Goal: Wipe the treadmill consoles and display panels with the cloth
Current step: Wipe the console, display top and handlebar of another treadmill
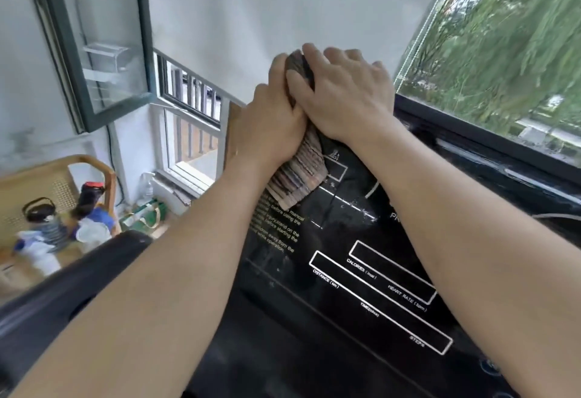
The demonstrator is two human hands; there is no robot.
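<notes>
Striped cloth (298, 174) bunched at top edge of treadmill console (361, 272), loose end hanging down below fingers. Left hand (270, 121) fingers curled round cloth. Right hand (345, 96) fingers bent over top of it, thumb pinching. Risk: grip loosens, cloth slips over back edge. White smears below fingers may get missed.

At your left a window (107, 52) with a dark green frame stands open inward, beside the white wall (251, 4). Below it a cane chair (37, 184) carries a red-capped black bottle (89, 198) and a striped flask (47, 224). A green bag (147, 217) sits beside the chair. Trees (518, 52) fill the pane (452, 61) at your right.
</notes>
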